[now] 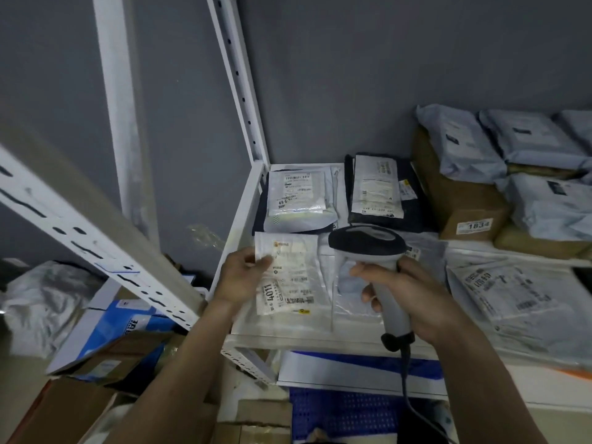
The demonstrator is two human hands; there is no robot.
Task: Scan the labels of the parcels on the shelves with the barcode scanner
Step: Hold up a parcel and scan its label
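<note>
A grey and black barcode scanner (368, 243) with a cable is gripped by its handle in my right hand (413, 293), its head pointing away over the shelf. My left hand (242, 277) pinches the top left corner of a white flat parcel (290, 277) whose label reads 4011, lying at the front left of the white shelf (246, 200). Behind it lie a white-labelled bag (296, 200) on dark parcels and a black parcel (379, 190) with a white label.
To the right are a brown box (461, 200) marked 1834, several grey mailer bags (525, 142) and a clear-wrapped parcel (512, 293). White slotted uprights (240, 81) frame the shelf. Boxes, a blue carton (125, 322) and a grey bag (41, 302) sit lower left.
</note>
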